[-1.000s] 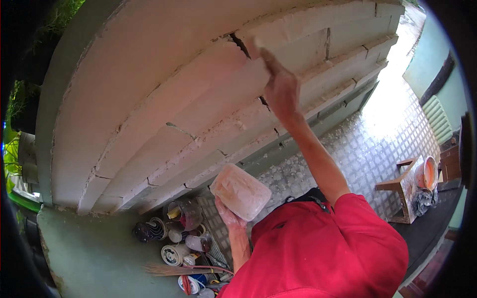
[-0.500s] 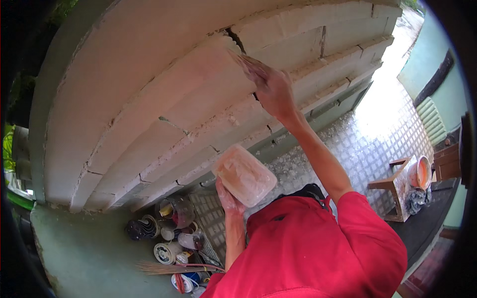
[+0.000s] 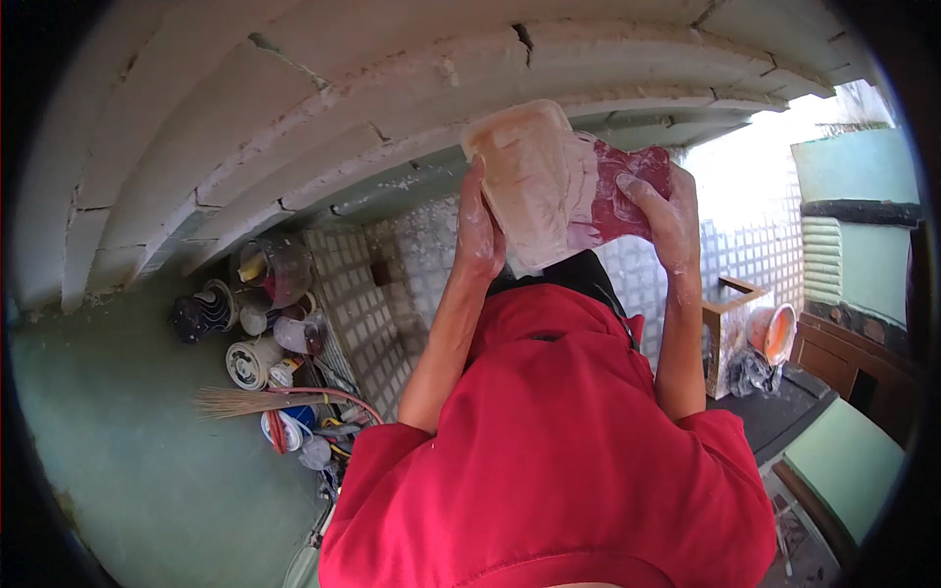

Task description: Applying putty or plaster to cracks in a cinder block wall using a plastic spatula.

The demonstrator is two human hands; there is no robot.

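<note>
My left hand (image 3: 478,230) is closed around the side of a shallow plastic container (image 3: 520,176), smeared inside with pale putty. In my right hand (image 3: 673,218) is a dark red putty spreader (image 3: 616,196), pinched with the thumb on its face. Pale putty coats the spreader's left part, which lies against the container's right rim. Both hands are whitened with putty and held up in front of my chest. Beyond them is a pale wall (image 3: 412,88) with stepped ledges and dark cracks; neither hand touches it.
At the left, several buckets and tubs (image 3: 253,363) crowd together beside a stick broom (image 3: 257,402). To the right, a wooden stool (image 3: 727,328) stands next to an orange-lined bucket (image 3: 774,333). The patterned tile floor (image 3: 755,216) has white spatters.
My right hand has come down from the wall with the spreader and now meets the container. My left hand has raised the container. The view has shifted too.
</note>
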